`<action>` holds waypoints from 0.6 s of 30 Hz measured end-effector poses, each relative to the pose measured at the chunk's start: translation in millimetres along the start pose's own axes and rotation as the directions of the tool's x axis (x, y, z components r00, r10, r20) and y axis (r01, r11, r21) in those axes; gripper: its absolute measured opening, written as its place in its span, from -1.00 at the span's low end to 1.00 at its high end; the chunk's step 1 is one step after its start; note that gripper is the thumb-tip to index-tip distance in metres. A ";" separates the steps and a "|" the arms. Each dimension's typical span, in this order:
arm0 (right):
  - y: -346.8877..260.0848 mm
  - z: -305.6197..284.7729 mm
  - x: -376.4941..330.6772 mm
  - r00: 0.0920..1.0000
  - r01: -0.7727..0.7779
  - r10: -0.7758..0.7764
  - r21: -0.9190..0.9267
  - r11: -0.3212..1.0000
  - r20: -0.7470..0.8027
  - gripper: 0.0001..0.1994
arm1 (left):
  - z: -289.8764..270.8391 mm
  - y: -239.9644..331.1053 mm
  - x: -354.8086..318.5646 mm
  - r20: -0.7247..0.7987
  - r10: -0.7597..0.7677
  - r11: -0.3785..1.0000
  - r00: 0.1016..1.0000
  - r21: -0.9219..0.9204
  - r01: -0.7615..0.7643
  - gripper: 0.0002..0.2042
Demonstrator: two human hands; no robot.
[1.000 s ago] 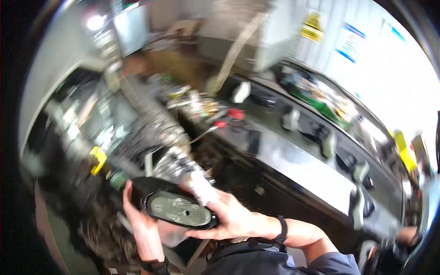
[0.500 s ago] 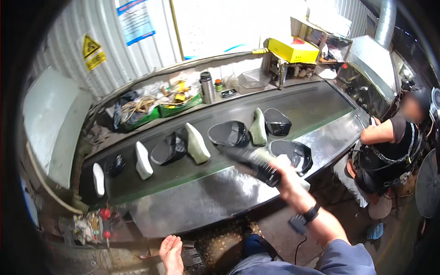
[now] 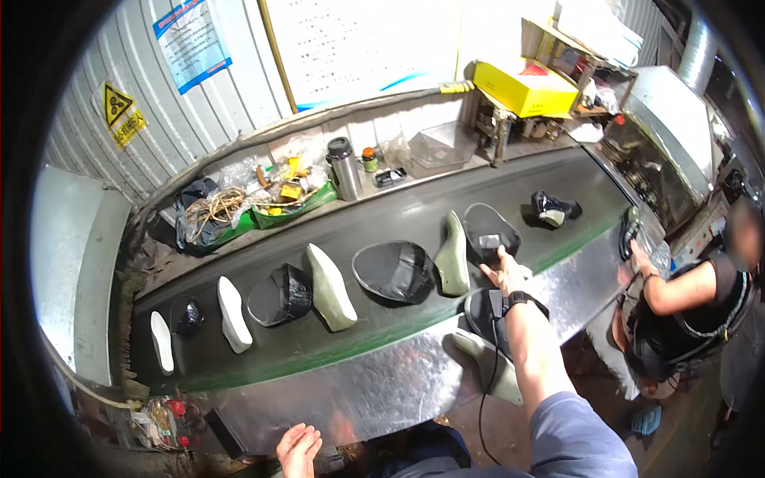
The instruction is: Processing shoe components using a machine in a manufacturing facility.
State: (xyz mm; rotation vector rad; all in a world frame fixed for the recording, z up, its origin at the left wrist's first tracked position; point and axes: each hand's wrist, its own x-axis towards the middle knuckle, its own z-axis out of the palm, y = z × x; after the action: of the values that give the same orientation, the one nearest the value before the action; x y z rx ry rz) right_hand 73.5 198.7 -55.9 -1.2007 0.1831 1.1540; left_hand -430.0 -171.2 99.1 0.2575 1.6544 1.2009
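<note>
On the belt (image 3: 418, 211), a black shoe (image 3: 552, 210) has appeared.

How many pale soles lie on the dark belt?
4: small white sole at left, larger white sole further right, greenish sole near the middle, another greenish sole left of the right hand.

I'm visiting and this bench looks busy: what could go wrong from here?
The dark cable hanging from the right wrist passes in front of the pale green shoe sole and might snag it. That sole lies at the near edge of the metal table, so a bump could knock it off. The right hand is close to a black shoe piece and might nudge it.
</note>
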 end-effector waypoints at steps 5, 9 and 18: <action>-55.9 -1.6 56.8 0.892 0.335 -0.266 0.139 0.932 -0.365 -0.30 | 12.0 -19.5 20.8 0.038 -0.085 0.996 0.996 -0.023 0.086 -0.66; -51.6 69.3 -28.3 0.694 0.719 -0.687 -0.158 0.677 0.216 -0.35 | -16.5 -10.6 8.3 -0.057 -0.102 0.994 0.993 -0.041 0.100 -0.67; 34.7 31.0 -42.3 0.695 0.381 -0.441 -0.811 -0.444 0.568 0.24 | -26.7 -19.3 58.6 0.094 -0.123 0.985 0.988 -0.108 0.133 -0.65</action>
State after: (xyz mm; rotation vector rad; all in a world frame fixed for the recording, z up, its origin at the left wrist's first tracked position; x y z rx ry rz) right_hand 13.6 194.9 -37.1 -2.3796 -1.5475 0.1705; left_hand -470.9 -157.0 47.7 0.1277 1.4981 1.1658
